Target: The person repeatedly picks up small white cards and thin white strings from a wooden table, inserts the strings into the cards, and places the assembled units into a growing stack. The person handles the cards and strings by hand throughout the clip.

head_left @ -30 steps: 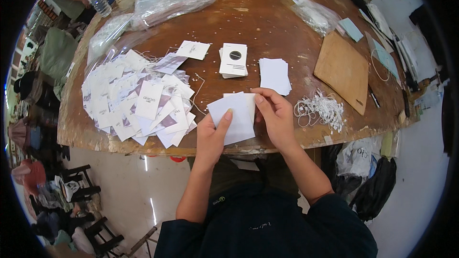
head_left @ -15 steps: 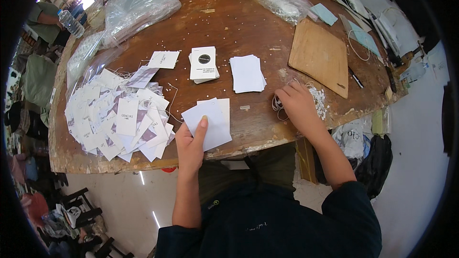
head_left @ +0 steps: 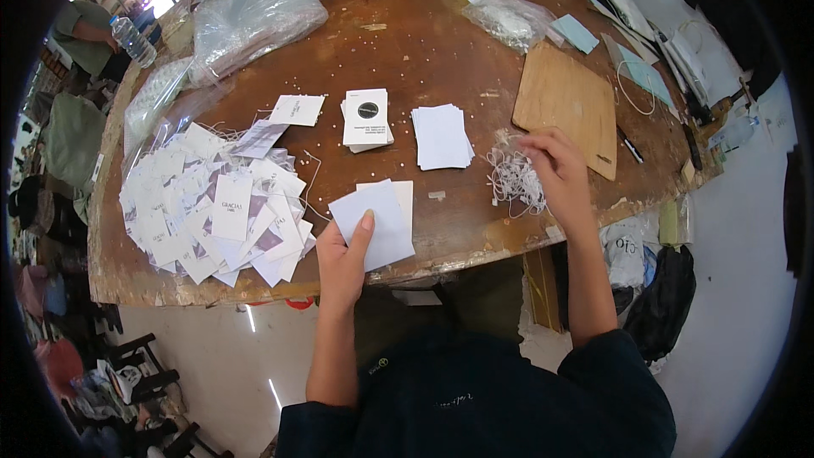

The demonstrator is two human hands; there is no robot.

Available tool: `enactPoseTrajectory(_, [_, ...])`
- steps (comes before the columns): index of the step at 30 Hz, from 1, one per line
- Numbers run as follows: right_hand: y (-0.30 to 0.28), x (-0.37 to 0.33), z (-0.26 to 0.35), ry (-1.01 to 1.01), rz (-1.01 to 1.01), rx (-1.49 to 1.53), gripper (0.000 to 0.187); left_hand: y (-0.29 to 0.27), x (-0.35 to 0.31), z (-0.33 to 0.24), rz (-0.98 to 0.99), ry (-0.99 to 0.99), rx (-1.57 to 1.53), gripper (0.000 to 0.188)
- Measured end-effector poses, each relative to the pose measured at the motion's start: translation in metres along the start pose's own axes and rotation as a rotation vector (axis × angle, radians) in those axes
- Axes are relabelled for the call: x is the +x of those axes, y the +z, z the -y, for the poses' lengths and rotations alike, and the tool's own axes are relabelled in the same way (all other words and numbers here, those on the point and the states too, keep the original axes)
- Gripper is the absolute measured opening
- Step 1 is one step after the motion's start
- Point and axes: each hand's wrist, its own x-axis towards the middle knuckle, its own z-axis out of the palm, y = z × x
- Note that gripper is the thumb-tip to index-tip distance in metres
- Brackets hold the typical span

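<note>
My left hand (head_left: 343,267) is closed on white cards (head_left: 377,225) near the table's front edge, the thumb pressed flat on the top one. To the right, my right hand (head_left: 558,171) is raised at the edge of a tangled heap of white strings (head_left: 515,176). Its fingers are bent together, and what they pinch, if anything, I cannot make out. Beyond the held cards lie a stack of printed cards (head_left: 366,123) with a black circle and a stack of blank white cards (head_left: 443,137). A large loose pile of printed tags with strings (head_left: 199,212) spreads out on the left.
A wooden board (head_left: 566,106) lies right of the strings, with a pen (head_left: 630,146) beside it. Clear plastic bags (head_left: 254,21) rest at the far left, another plastic bag (head_left: 507,19) at the back right. A water bottle (head_left: 133,41) stands near another person at far left.
My right hand has lifted from the string heap and shifted a little right and away, uncovering more of the strings. My left hand keeps its hold on the cards.
</note>
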Motion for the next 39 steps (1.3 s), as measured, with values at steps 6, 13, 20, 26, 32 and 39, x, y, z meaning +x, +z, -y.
enactPoseTrajectory(6, [0.0,-0.002,0.004,-0.052,-0.07,0.003,0.01,0.0,-0.002,-0.002,0.006,0.045,0.04,0.03])
enactPoseTrajectory(13, [0.007,0.008,-0.008,0.126,-0.023,0.281,0.016,0.001,-0.003,-0.001,0.071,0.048,0.035,0.029])
enactPoseTrajectory(20, [0.006,0.002,-0.012,0.09,0.038,0.356,0.017,-0.005,-0.006,-0.002,0.067,0.032,0.065,0.029])
enactPoseTrajectory(26, [0.0,0.005,-0.041,-0.001,0.033,-0.085,0.018,-0.006,-0.005,0.0,0.027,0.025,0.052,0.028])
enactPoseTrajectory(32, [-0.003,0.007,-0.064,-0.003,0.061,-0.201,0.021,-0.006,-0.004,0.002,0.033,0.019,0.055,0.028])
enactPoseTrajectory(39, [-0.019,0.016,-0.041,0.065,0.077,-0.022,0.021,-0.006,-0.003,0.001,0.027,0.026,0.044,0.028])
